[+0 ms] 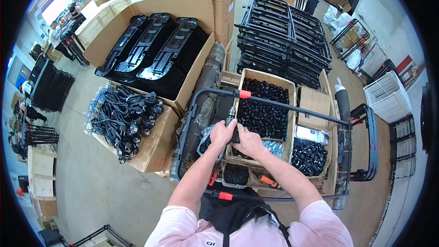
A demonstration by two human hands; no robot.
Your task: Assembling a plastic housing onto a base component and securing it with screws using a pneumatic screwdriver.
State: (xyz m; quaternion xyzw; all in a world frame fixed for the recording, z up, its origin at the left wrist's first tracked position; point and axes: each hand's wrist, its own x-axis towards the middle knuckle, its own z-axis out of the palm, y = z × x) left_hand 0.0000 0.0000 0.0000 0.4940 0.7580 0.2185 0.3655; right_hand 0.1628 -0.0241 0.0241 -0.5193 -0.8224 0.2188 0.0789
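Note:
My left hand (222, 133) is closed around the front of a dark power drill (231, 115), whose chuck points away from me. Against the drill's dark body, my right hand (249, 142) is curled too; its grip is partly hidden. Both hands are above a worktable covered with open boxes of parts. Around them lies a black tubular frame (293, 108) with a red clip (245, 94) on its far bar and another red clip (225, 195) on its near bar. Under my hands are silvery screws (273, 148) and small black parts (236, 174).
Black plastic caps fill a carton (263, 110) and a smaller box (308, 157). An orange-handled tool (267, 180) lies nearby. Power cords (127, 121) heap at left, before a carton of glossy black panels (157, 52). Stacked black frames (283, 36) stand beyond; other people work farther off.

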